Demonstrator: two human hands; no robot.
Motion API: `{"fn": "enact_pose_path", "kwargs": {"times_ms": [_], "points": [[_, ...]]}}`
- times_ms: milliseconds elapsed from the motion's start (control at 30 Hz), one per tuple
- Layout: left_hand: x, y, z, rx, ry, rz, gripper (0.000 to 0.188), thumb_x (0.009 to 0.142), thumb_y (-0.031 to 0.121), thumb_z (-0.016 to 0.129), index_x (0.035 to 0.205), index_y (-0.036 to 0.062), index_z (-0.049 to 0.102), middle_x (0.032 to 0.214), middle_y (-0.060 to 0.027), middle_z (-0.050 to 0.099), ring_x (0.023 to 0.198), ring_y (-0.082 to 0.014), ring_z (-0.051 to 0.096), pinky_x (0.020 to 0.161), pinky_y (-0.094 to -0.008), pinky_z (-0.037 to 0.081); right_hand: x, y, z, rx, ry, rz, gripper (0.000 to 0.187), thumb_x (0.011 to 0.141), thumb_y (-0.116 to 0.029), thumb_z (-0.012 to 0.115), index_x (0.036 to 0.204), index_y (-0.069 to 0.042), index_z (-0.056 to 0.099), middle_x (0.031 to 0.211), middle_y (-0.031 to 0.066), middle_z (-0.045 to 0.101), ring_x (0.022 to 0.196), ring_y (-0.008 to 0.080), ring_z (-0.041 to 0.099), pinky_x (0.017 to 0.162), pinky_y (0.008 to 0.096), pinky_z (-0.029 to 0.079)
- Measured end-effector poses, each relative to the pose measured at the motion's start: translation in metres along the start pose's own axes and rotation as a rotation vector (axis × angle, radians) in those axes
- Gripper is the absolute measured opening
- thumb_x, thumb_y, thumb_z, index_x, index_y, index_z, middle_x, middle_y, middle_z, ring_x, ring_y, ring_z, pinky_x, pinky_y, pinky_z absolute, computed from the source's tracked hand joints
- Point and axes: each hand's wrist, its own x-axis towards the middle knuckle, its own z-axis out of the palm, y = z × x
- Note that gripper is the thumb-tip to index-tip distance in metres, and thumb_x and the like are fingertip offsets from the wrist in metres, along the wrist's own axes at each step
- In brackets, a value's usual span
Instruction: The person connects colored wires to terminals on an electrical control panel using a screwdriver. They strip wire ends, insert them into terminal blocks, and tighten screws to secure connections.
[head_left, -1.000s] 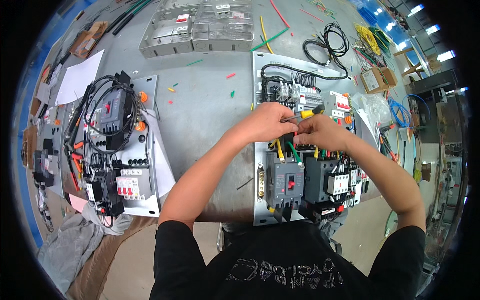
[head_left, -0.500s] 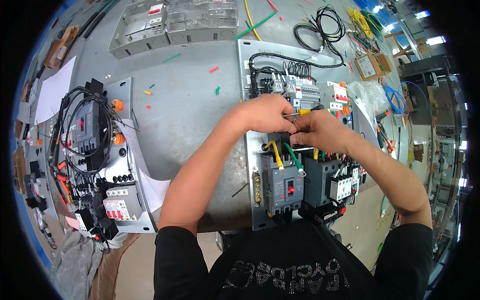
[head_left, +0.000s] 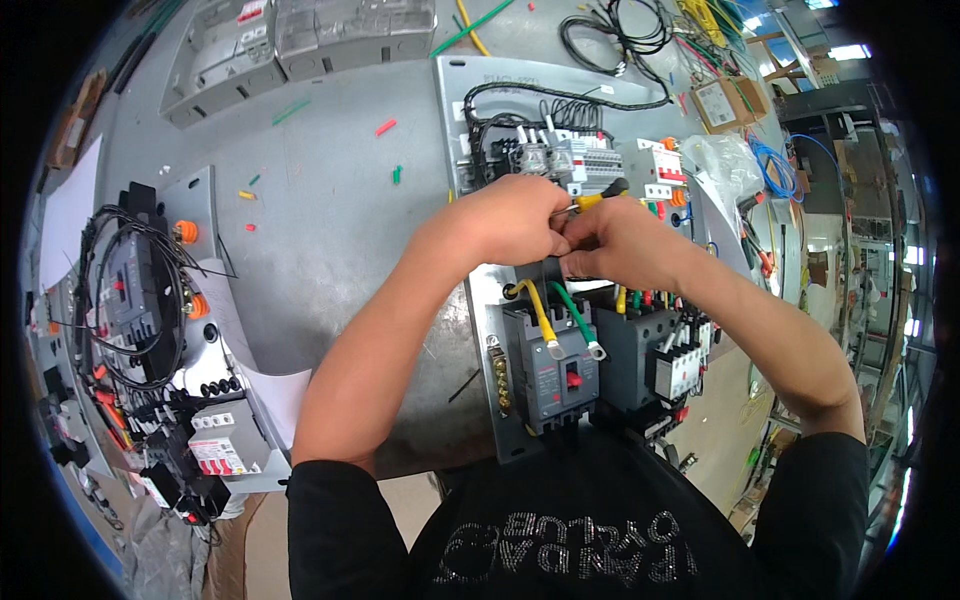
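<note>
Board (head_left: 455, 88) has drifted left in frame, but your left hand (head_left: 512, 222) and right hand (head_left: 632, 243) stay bunched mid-frame by the screwdriver (head_left: 603, 196), so same spot; can't tell what's gripped.

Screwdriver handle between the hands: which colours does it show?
The screwdriver handle is yellow and black; head view.

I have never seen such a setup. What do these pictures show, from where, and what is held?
There is no robot: a person works with bare left hand and right hand over a metal panel of electrical parts. Every picture comes from a fisheye camera on the head, looking down, so straight edges bend. The grey table also carries another panel, a clear-covered box and small coloured scraps. Between the hands lies a yellow-and-black tool, probably a screwdriver; which hand grips it is unclear.
</note>
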Motion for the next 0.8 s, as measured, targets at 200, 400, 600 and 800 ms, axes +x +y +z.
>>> {"fn": "enact_pose_path", "kwargs": {"times_ms": [200, 400, 600, 800], "points": [[-0.015, -0.009, 0.000, -0.187, 0.065, 0.052, 0.028, 0.097, 0.021, 0.077, 0.115, 0.0005, 0.075, 0.091, -0.0049, 0.074, 0.085, -0.0098, 0.061, 0.078, -0.0318, 0.052, -0.013, 0.013, -0.023, -0.037, -0.020, -0.223, 0.026, 0.098, -0.022, 0.078, 0.114, -0.001, 0.078, 0.099, 0.0127, 0.079, 0.090, 0.0222, 0.073, 0.086, 0.0374, 0.057], [-0.059, 0.008, -0.005, -0.324, 0.339, -0.012, 0.020, 0.099, 0.018, 0.074, 0.108, 0.0006, 0.076, 0.077, -0.0045, 0.067, 0.073, -0.0091, 0.056, 0.068, -0.0320, 0.048, -0.060, 0.037, -0.049, 0.220, 0.252, -0.167, 0.022, 0.100, -0.014, 0.077, 0.115, 0.002, 0.077, 0.103, 0.0084, 0.079, 0.095, 0.0161, 0.071, 0.090, 0.0340, 0.058], [-0.068, 0.010, 0.013, -0.225, 0.332, -0.119, 0.027, 0.094, 0.014, 0.080, 0.118, 0.0028, 0.078, 0.076, -0.0057, 0.068, 0.071, -0.0122, 0.058, 0.068, -0.0329, 0.050, -0.054, 0.041, -0.032, 0.128, 0.417, -0.397, 0.027, 0.095, -0.025, 0.079, 0.109, -0.002, 0.079, 0.097, 0.0148, 0.079, 0.090, 0.0289, 0.075, 0.085, 0.0397, 0.059], [-0.069, 0.008, 0.033, -0.111, 0.413, -0.190, 0.022, 0.094, 0.008, 0.080, 0.116, 0.0025, 0.078, 0.074, 0.0059, 0.055, 0.070, -0.0048, 0.046, 0.063, -0.0258, 0.042, -0.026, 0.043, -0.016, -0.025, 0.264, -0.476, 0.029, 0.095, -0.028, 0.077, 0.111, -0.004, 0.082, 0.100, 0.0169, 0.080, 0.093, 0.0329, 0.077, 0.087, 0.0431, 0.060]]}}
